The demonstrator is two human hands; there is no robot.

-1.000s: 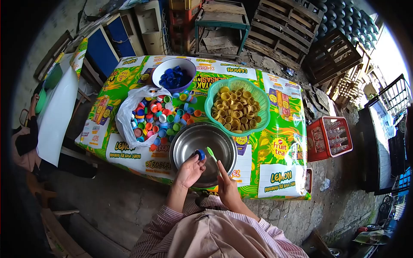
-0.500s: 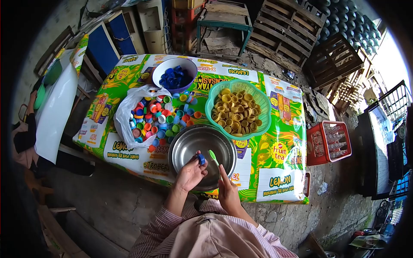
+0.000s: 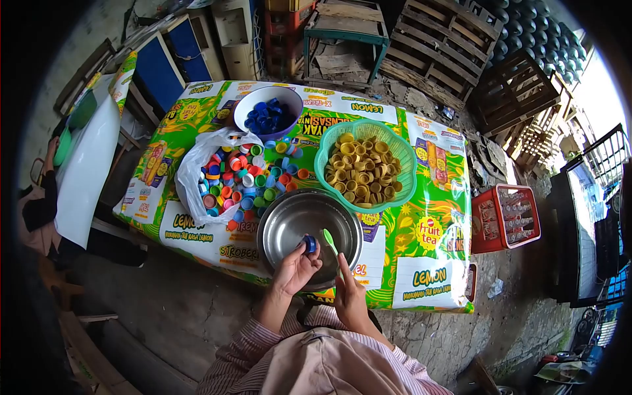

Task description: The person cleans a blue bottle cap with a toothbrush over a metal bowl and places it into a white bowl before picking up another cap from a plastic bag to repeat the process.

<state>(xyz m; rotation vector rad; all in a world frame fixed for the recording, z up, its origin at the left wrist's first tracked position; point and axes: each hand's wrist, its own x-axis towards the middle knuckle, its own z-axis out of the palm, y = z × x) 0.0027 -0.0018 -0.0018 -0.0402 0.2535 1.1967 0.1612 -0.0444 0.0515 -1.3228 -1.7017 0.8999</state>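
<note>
My left hand (image 3: 296, 268) pinches a dark blue cap (image 3: 309, 244) over the steel bowl (image 3: 277, 222). In my right hand (image 3: 351, 299) is a slim tool with a bright green head (image 3: 328, 237), pointing up over the bowl's right part. Behind the bowl, to the left, colourful caps (image 3: 245, 180) spill from a white plastic bag (image 3: 189, 172). A green basket (image 3: 409, 172) of yellowish caps (image 3: 362, 169) stands behind to the right. Blue caps (image 3: 270, 117) lie in a white and purple bowl (image 3: 245, 104) at the back.
A green printed cover (image 3: 431, 227) lies over the table. At the right, a red crate (image 3: 484, 224) of bottles stands on the floor. Another person (image 3: 43, 217) is at the far left, with a hand by a green container. Wooden pallets (image 3: 440, 39) lean behind.
The blue cap and my left hand have shifted very slightly, with the cap turned a little. The green-headed tool has moved slightly to the right.
</note>
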